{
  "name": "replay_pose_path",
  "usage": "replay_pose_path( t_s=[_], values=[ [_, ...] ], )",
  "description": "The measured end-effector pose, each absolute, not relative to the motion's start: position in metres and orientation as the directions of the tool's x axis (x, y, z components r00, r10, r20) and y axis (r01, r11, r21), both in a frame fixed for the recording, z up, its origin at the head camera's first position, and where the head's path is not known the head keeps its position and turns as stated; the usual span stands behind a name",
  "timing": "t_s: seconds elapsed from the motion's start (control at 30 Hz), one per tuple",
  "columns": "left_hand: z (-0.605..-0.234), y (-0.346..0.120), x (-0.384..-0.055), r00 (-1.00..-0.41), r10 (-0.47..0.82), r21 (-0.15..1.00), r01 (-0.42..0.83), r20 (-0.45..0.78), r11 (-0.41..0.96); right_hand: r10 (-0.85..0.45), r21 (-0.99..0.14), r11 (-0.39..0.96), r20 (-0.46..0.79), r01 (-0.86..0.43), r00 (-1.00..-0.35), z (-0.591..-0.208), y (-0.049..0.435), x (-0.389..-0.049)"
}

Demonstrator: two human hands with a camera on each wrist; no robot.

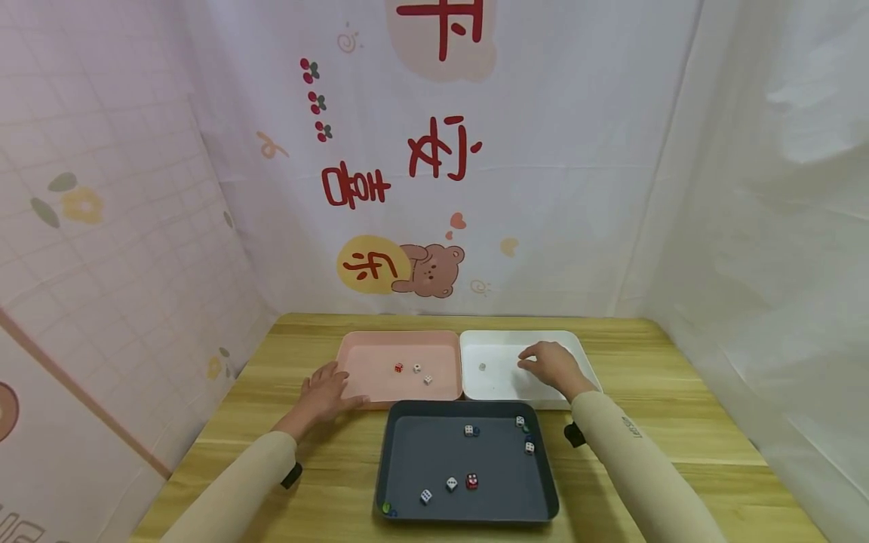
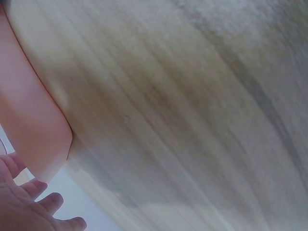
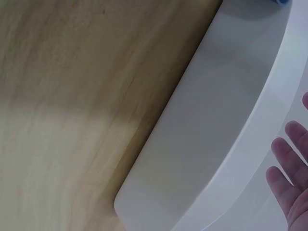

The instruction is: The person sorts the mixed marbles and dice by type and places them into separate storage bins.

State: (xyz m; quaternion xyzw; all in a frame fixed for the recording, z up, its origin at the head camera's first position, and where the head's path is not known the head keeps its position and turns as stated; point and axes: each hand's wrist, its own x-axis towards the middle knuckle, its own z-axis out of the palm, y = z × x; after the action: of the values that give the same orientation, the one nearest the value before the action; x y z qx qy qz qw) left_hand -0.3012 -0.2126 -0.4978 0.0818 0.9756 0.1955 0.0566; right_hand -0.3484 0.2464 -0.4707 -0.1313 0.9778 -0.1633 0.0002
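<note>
My left hand [image 1: 326, 392] rests with spread fingers at the left front corner of a pink tray [image 1: 370, 351]; the left wrist view shows several fingers [image 2: 50, 204] beside the tray's outer wall. In the pink tray lie a red die [image 1: 398, 368] and two white dice [image 1: 417, 368]. My right hand [image 1: 553, 367] is over the white tray [image 1: 502, 343], thumb and index finger toward its middle. Its fingers [image 3: 288, 161] look loosely extended in the right wrist view, with nothing seen in them. A small pale piece [image 1: 483, 366] lies in the white tray's left part.
Nearest me stands a dark grey tray [image 1: 421, 452] with several white dice [image 1: 451, 483], a red die [image 1: 472, 480] and small green and blue pieces [image 1: 386, 508]. All the trays stand on a wooden table [image 1: 652, 422] with cloth walls [image 1: 543, 188] around it.
</note>
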Motion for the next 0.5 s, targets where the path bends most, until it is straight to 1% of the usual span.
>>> replay_pose_path(
  t_s=[0.23,0.5],
  values=[
    [-0.4984,-0.2134,-0.3013,-0.981,0.184,0.376,0.147,-0.066,0.915,-0.261,-0.327,0.909,0.044,-0.26,-0.964,-0.4701,0.246,-0.3473],
    [-0.4975,-0.2123,-0.3009,-0.98,0.182,0.371,0.14,-0.081,0.918,-0.278,-0.331,0.9,0.063,-0.283,-0.959,-0.4699,0.2432,-0.3457]
  ],
)
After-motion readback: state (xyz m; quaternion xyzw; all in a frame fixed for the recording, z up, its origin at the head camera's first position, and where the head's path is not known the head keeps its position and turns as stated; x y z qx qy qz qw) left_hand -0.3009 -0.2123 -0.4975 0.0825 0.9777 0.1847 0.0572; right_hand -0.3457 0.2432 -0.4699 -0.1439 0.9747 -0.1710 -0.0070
